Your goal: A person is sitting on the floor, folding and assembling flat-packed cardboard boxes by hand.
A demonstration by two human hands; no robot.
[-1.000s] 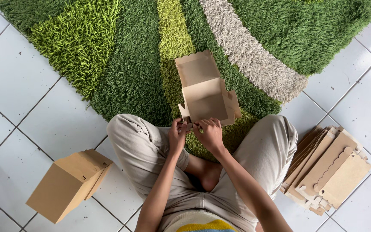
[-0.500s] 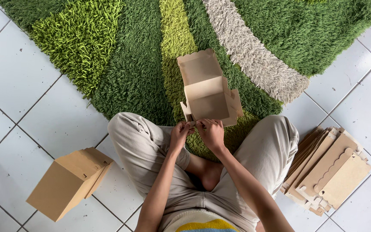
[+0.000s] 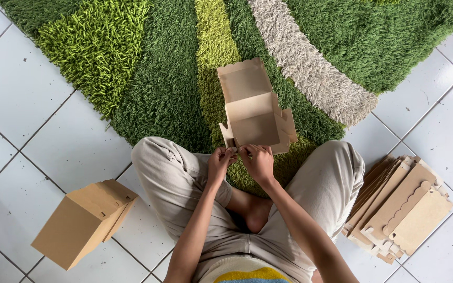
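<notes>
Since the earlier frames the half-folded cardboard box (image 3: 252, 112) has tipped slightly further from you; your hands stay at its near edge. Your left hand (image 3: 220, 161) pinches the near left flap, fingers closed on the card. Your right hand (image 3: 258, 161) grips the near bottom edge beside it, thumbs almost touching. The box stands on the green shag rug (image 3: 148, 78), scalloped lid open, just beyond your crossed legs. A finished box (image 3: 82, 220) lies on the white tiles to your left; a stack of flat blanks (image 3: 402, 209) to your right.
</notes>
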